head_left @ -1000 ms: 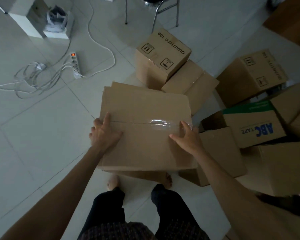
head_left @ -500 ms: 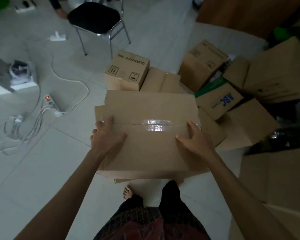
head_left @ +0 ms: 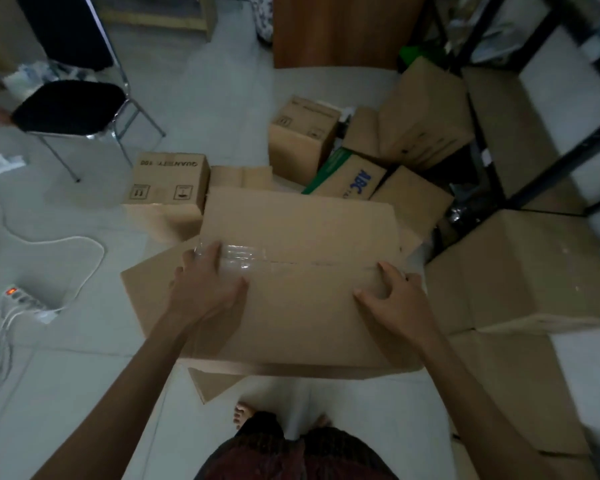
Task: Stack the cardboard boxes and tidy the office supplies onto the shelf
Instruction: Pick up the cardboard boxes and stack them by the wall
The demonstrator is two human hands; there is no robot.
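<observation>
I hold a large brown cardboard box (head_left: pixel 302 306) with a taped top seam in front of me, above the floor and my feet. My left hand (head_left: pixel 205 292) grips its left edge, thumb lying on the tape and fingers wrapped over the side. At the box's right edge, my right hand (head_left: pixel 395 299) grips with the thumb on top and fingers bent over the corner. Loose flaps hang below the box. Behind it lie a "QUANTITY 100" box (head_left: pixel 170 181), an "ABC" tape box (head_left: pixel 354 178) and several plain boxes. A black metal shelf (head_left: pixel 482 140) stands at the right.
A large closed box (head_left: pixel 520 271) sits on the floor right of my hands, another below it. A black chair (head_left: pixel 70 105) stands at far left, with a white power strip (head_left: pixel 25 301) and cables on the tiles. A wooden cabinet (head_left: pixel 340 29) is at the back.
The view has swung right toward the shelf and the boxes by it. The held box has come along with both hands in the same grip; the chair and power strip slid left.
</observation>
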